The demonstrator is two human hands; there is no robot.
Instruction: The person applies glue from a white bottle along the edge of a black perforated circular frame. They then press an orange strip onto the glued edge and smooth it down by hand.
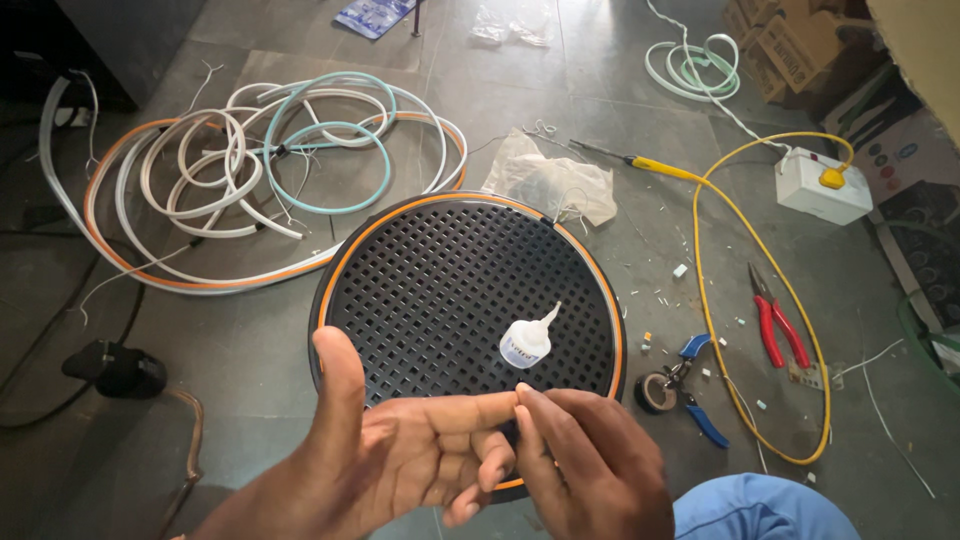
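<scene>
My left hand (400,450) is spread palm up at the bottom of the view, thumb raised, holding nothing. My right hand (590,465) pinches the tip of my left index finger with its fingertips. Both hover over the near edge of a round black perforated panel (430,280) rimmed with an orange strip. A small white glue bottle (528,340) with a pointed nozzle lies on the panel just beyond my fingers.
Coiled white, teal and orange flexible strips (260,170) lie at the left. A crumpled plastic bag (550,180), a yellow-handled soldering iron (640,162) with yellow cord, a white socket box (822,185), red pliers (780,325), blue cutters (700,400) and black tape roll (655,392) lie at the right.
</scene>
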